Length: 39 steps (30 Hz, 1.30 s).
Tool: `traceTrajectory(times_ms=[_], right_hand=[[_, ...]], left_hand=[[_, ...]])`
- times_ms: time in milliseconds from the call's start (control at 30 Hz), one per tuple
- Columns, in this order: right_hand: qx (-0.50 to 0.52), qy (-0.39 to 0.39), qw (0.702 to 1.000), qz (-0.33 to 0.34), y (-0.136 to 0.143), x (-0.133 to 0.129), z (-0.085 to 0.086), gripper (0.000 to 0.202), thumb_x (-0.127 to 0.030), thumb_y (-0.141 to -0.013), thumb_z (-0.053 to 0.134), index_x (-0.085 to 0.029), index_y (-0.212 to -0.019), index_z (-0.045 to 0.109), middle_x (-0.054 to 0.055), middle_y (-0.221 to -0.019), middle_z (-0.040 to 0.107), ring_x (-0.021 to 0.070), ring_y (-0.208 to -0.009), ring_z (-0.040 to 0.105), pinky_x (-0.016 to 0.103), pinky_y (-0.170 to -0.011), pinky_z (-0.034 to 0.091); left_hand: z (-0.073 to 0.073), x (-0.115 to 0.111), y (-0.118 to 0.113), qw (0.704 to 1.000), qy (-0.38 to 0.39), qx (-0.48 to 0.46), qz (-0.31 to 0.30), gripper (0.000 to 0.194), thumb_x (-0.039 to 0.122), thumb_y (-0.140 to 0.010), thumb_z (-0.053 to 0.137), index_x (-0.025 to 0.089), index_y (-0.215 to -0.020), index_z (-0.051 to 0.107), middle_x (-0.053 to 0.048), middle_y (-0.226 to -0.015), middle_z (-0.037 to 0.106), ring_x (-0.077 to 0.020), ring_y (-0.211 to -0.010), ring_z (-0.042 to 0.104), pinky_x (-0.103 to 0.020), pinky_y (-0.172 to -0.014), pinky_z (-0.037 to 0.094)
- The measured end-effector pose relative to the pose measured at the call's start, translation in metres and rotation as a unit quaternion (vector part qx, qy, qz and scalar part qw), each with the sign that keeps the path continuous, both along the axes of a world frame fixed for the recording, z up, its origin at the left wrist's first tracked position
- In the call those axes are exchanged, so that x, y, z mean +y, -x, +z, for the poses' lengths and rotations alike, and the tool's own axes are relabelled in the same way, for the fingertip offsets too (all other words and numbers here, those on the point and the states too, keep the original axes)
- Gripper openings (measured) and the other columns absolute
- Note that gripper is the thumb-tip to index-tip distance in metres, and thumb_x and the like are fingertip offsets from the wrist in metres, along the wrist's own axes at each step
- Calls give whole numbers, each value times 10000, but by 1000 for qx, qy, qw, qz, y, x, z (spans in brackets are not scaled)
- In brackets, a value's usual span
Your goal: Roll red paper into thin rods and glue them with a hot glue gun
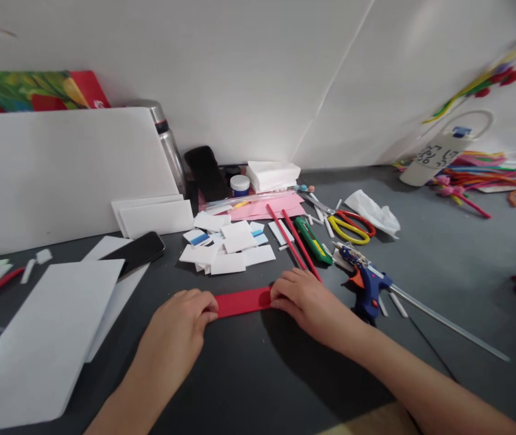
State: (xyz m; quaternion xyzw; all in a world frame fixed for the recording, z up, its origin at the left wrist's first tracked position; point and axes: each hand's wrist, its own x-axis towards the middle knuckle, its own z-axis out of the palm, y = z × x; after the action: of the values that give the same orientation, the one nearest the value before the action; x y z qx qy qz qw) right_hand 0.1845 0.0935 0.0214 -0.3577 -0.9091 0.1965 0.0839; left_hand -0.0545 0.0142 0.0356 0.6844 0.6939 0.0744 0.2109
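Note:
A flat red strip (243, 301) lies across the dark tabletop in front of me, its material hard to make out. My left hand (180, 320) grips its left end between thumb and fingers. At the opposite end, my right hand (301, 300) is closed on the strip, fingertips pressed down. Just beyond the strip is a loose pile of white cut pieces (235, 241), a few with blue marks. Two thin red sticks (292, 238) lie behind my right hand, beside a green utility knife (313, 241).
A blue hot glue gun (369, 287) with a long clear glue stick lies right of my right hand, near scissors (351, 226). White sheets (54, 338) and a black phone (142, 251) are at left. A metal bottle (170, 145) and a white bottle (437, 157) stand farther back.

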Motion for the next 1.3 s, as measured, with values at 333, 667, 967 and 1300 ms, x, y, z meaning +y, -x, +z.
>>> traceTrajectory(times_ms=[333,667,967,1300], right_hand=[[-3,84,996,-14,3,14,5,103,-125,-883,653,-181,-797,652,14,-821,666,166,-818,593,256,-732,412],[-41,89,995,-25,8,10,10,126,-139,-918,610,-165,-801,651,43,-873,619,177,-867,568,267,-776,413],[-57,125,990,-37,8,13,9,101,-135,-880,613,-161,-791,653,29,-876,605,148,-796,567,247,-714,389],[-48,153,984,-75,9,15,8,66,-138,-843,643,-164,-782,645,12,-851,598,126,-722,556,235,-644,355]], left_hand=[[-6,1,8,1000,-17,-13,-22,244,90,-894,448,215,-795,631,9,-824,639,-174,-806,600,-309,-732,388],[-4,-6,1,997,-42,36,-61,402,3,-881,423,256,-904,734,-13,-888,657,-179,-837,599,-324,-772,411],[-17,-24,-15,951,-138,229,-156,362,-10,-847,461,137,-1050,723,-101,-973,669,-250,-912,602,-359,-749,519],[-36,-40,-47,923,-186,316,-113,312,4,-792,547,90,-1027,733,-133,-903,646,-245,-833,609,-313,-643,556]])
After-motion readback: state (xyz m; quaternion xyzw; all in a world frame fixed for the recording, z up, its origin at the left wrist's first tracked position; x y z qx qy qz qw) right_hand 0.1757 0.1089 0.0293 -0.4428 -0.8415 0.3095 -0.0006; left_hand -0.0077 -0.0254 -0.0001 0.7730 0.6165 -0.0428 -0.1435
